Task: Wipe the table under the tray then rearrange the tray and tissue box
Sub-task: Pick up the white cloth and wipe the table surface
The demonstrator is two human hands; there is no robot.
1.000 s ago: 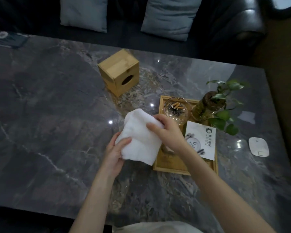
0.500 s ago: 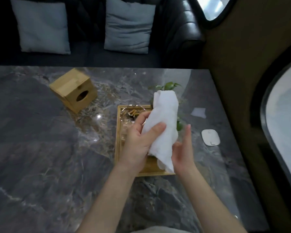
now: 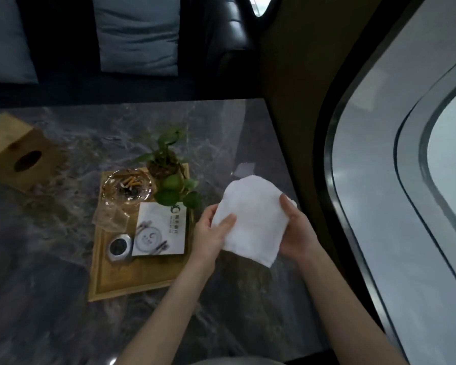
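From the head view, the left hand (image 3: 211, 233) and right hand (image 3: 296, 230) both grasp a white cloth (image 3: 250, 219) above the table (image 3: 50, 299), just right of the wooden tray (image 3: 132, 283). The tissue box (image 3: 16, 151) sits far left, apart from the tray.

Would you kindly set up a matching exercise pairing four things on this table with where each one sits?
Things:
1. cloth
2. ashtray
3. tissue box
4. plant

Places:
A. far right corner of the tray
B. on the table, left of the tray
C. held in the left hand and right hand, right of the tray
D. far left part of the tray

Pairs: 1-C, 2-D, 3-B, 4-A
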